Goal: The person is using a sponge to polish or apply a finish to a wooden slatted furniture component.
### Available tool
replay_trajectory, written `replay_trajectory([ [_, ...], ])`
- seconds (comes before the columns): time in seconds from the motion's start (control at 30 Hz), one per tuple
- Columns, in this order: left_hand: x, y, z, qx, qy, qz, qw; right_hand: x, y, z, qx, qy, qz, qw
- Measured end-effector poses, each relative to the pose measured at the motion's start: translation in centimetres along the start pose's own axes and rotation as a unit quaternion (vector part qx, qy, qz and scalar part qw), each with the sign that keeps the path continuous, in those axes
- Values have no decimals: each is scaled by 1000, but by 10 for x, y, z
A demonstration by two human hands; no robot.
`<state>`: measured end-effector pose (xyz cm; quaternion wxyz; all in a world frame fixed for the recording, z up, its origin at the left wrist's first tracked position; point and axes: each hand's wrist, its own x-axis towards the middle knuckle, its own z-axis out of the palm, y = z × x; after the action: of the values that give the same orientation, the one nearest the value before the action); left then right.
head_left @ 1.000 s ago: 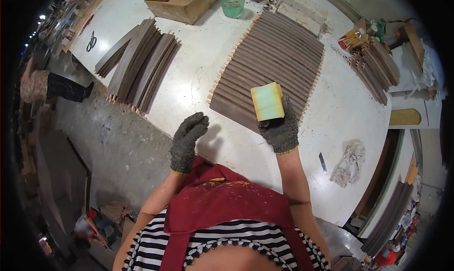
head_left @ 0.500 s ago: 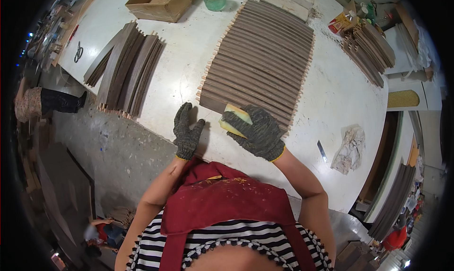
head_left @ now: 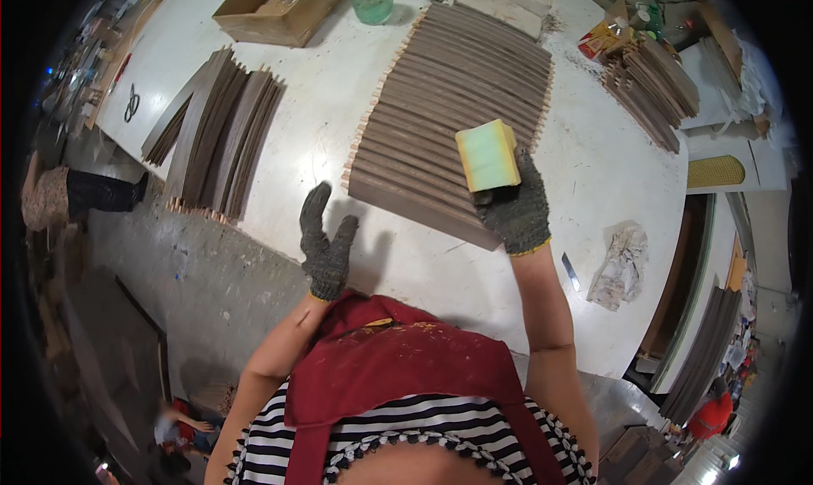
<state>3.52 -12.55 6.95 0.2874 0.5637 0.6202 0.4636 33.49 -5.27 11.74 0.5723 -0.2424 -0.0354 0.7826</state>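
Note:
My right hand (head_left: pixel 518 210), in a dark grey knit glove, is closed around a yellow sponge (head_left: pixel 489 157) whose pale greenish broad face is turned up. It is over the near right part of a row of dark brown wooden slats (head_left: pixel 449 104). These slats lie side by side on the white table, with light peg-like ends along both sides. My left hand (head_left: pixel 328 244), gloved the same way, holds nothing. Its thumb and fingers are apart, near the table's front edge and left of the row's near corner.
Stacked slats (head_left: pixel 222 138) lie at the left beside black scissors (head_left: pixel 132 102). A cardboard box (head_left: pixel 275 24) and a green jar (head_left: pixel 370 1) stand at the back. More slats (head_left: pixel 650 87), a crumpled cloth (head_left: pixel 619 269) and a flat blade (head_left: pixel 571 271) are on the right.
My right hand has moved up and to the right with the sponge, off the row's near edge, turning its broad face up. My left hand has shifted slightly left, its fingers still spread.

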Motion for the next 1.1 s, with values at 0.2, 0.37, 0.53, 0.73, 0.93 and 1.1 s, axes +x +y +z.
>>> replay_trajectory([
  [0.2,34,90,-3,-214,-158,97,959,-10,66,23,65,-33,113,991],
  [0.37,43,119,2,-193,-178,52,963,-20,93,35,-219,-122,10,968],
  [0.53,40,123,-2,-248,-155,-39,955,-25,97,35,145,-87,183,968],
  [0.73,39,123,-2,-308,-125,-89,939,-25,108,23,-62,-66,121,988],
  [0.93,37,113,-3,-345,-126,-103,924,-26,111,21,-516,-82,-47,851],
  [1.1,37,100,2,-393,-92,-90,910,-31,106,29,87,-43,153,983],
])
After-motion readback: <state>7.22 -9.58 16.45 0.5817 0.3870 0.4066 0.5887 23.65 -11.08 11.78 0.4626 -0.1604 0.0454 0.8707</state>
